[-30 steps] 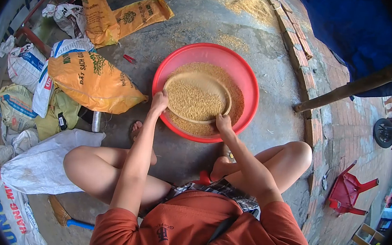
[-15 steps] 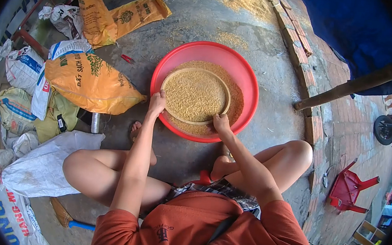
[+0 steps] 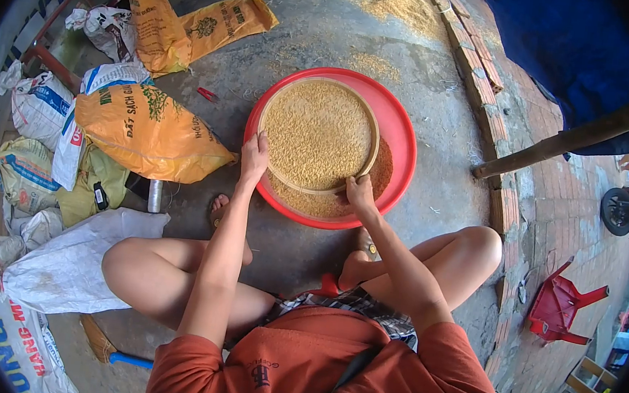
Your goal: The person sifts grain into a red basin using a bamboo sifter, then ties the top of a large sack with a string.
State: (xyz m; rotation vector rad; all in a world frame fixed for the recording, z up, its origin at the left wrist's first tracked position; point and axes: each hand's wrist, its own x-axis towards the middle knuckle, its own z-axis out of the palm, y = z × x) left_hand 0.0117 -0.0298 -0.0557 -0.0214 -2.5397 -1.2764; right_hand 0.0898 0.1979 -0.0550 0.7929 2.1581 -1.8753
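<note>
Since the earlier frame the round sieve [image 3: 375, 138] has shifted: it now looks larger, as if raised, and its far rim covers more of the basin's inner wall. The sieve is over the left and middle part of the red plastic basin [image 3: 401, 125], with pale grain [image 3: 317, 132] spread across its mesh and more grain in the basin beneath. Handling it well calls for a matched grip on both sides and small, even motion within the basin's rim, so nothing spills over. The left hand [image 3: 255, 157] is closed on the sieve's left edge, its thumb hard to make out. The right hand [image 3: 361, 193] grips the near right edge, its lower fingers hidden. Farther out on the concrete floor [image 3: 445, 141] are red-handled pliers [image 3: 208, 94] and, to the left, a full orange sack [image 3: 150, 135].
</note>
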